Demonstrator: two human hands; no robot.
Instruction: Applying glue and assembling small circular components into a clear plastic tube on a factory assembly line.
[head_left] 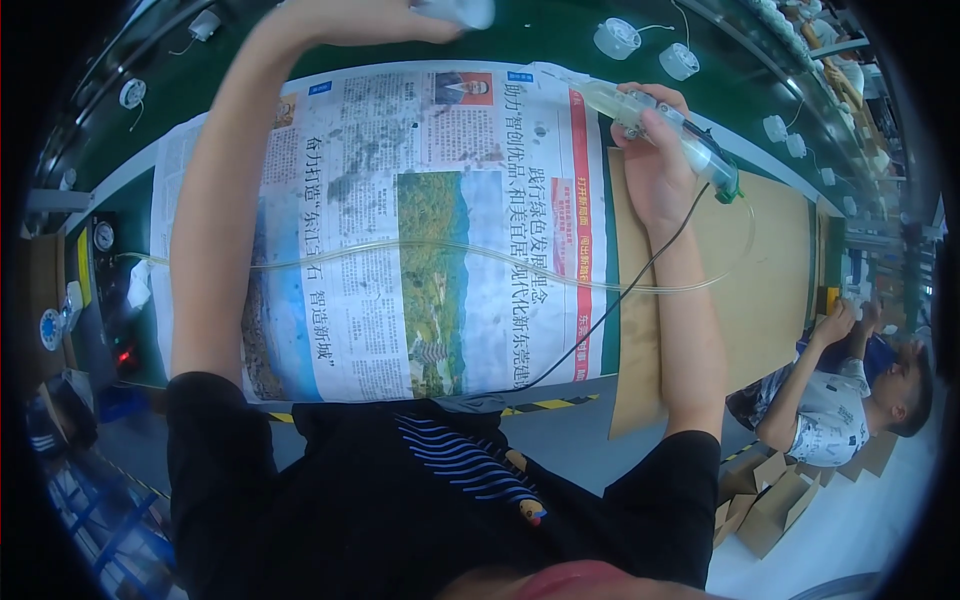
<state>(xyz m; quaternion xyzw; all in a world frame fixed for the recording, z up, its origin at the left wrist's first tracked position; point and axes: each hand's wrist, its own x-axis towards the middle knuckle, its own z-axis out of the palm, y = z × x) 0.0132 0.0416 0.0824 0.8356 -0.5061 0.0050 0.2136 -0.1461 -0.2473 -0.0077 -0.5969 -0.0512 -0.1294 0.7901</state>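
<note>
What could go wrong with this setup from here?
1. The clear flexible tube runs across the printed paper newspaper to the bare left forearm, which might snag it.
2. The thin black cord passes close by the right hand, which holds the translucent cylindrical syringe; a tug could jerk it.

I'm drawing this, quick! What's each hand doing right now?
Left hand: at a blurry white thing; grip can't be told.
Right hand: closed, holding a clear tube.
</note>
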